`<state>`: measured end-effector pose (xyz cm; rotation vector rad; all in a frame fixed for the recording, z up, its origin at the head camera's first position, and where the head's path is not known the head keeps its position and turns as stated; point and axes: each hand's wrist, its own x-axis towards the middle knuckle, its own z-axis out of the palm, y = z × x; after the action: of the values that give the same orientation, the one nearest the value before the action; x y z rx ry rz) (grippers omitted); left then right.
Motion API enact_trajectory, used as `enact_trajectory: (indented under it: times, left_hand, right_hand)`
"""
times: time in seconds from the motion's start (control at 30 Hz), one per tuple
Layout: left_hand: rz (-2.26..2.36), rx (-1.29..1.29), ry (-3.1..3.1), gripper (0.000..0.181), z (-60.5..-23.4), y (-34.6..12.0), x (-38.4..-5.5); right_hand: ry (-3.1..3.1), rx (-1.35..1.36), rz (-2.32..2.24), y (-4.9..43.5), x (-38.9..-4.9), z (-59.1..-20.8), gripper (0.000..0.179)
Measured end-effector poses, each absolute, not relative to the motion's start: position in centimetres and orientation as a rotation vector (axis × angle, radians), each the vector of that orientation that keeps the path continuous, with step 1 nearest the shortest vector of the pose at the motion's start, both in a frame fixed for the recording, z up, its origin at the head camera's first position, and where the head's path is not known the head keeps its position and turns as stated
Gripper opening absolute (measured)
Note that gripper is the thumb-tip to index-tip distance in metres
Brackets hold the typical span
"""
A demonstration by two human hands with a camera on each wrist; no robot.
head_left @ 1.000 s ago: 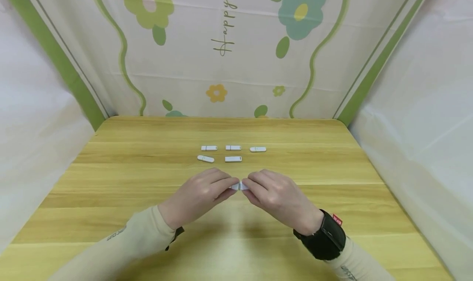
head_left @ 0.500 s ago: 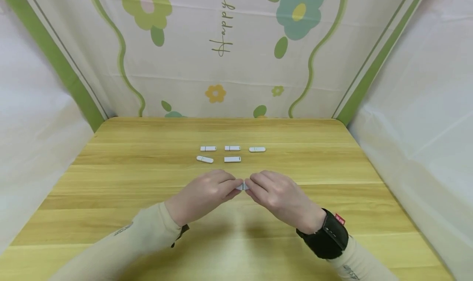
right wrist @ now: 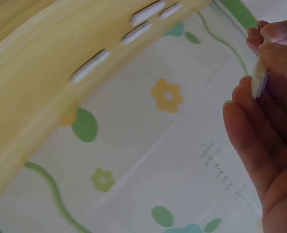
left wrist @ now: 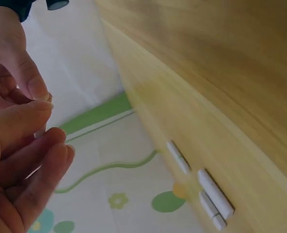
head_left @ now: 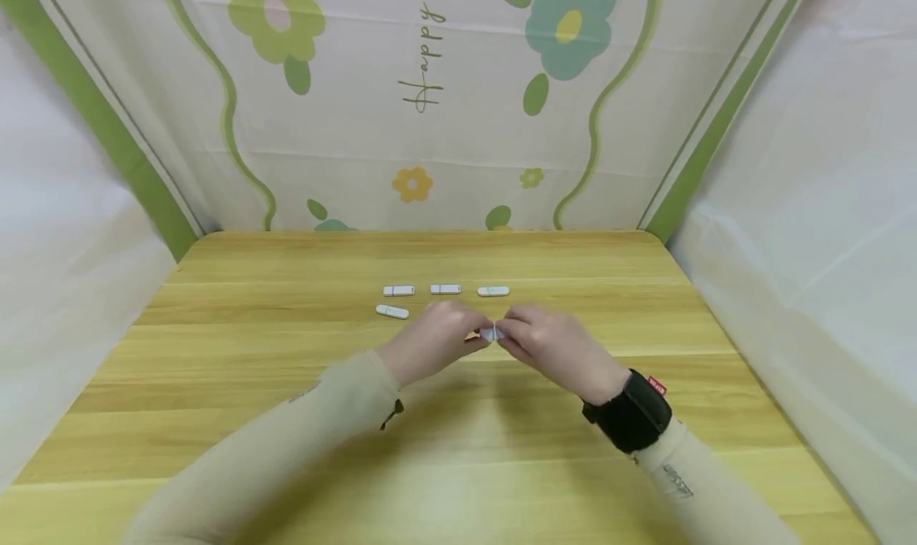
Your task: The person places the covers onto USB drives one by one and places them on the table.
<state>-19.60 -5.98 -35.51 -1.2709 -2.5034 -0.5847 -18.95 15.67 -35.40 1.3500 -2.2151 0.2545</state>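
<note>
A small white USB flash drive [head_left: 492, 333] is pinched at both ends, between the fingertips of the two hands. My left hand [head_left: 435, 340] grips its left end and my right hand [head_left: 562, 348] its right end, above the table. In the right wrist view a pale end of the drive [right wrist: 259, 80] pokes out between thumb and fingers. Fingers cover most of it in the left wrist view. Behind the hands, more white flash drives lie in a row: a left one [head_left: 399, 290], a middle one [head_left: 446, 289] and a rounded right one [head_left: 493, 291].
Another rounded drive [head_left: 392, 312] lies slightly askew in front of that row. The left wrist view shows a further white drive [left wrist: 215, 194], which the left hand hides in the head view. A flower-print cloth [head_left: 344, 115] hangs behind the wooden table [head_left: 458, 481].
Both hands have moved forward and to the right with the flash drive still between them. My left hand now covers one drive of the front row. The other drives have stayed put.
</note>
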Motion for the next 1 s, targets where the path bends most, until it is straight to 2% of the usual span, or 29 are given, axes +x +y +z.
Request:
enact_trajectory:
  times: [0.3,0.47,0.77,1.0]
  left_hand:
    - [-0.587,-1.137,-2.781,0.014,-37.2,-4.5,-25.0]
    - [-0.574,-1.095,-2.872,0.015,-37.9,-3.7,-27.1]
    - [-0.547,-1.023,-3.013,0.014,-39.5,-2.6,-30.0]
    - [-0.494,-1.019,-3.07,0.008,-40.0,-1.9,-30.8]
  right_hand:
    - [-2.55,1.262,0.464,16.0,-23.8,-36.6,0.008]
    - [-2.69,1.203,0.499,15.9,-25.9,-37.5,0.01]
    - [-2.808,1.145,0.53,15.8,-28.4,-38.9,0.012]
    - [-2.851,1.142,0.561,15.8,-29.2,-39.8,0.011]
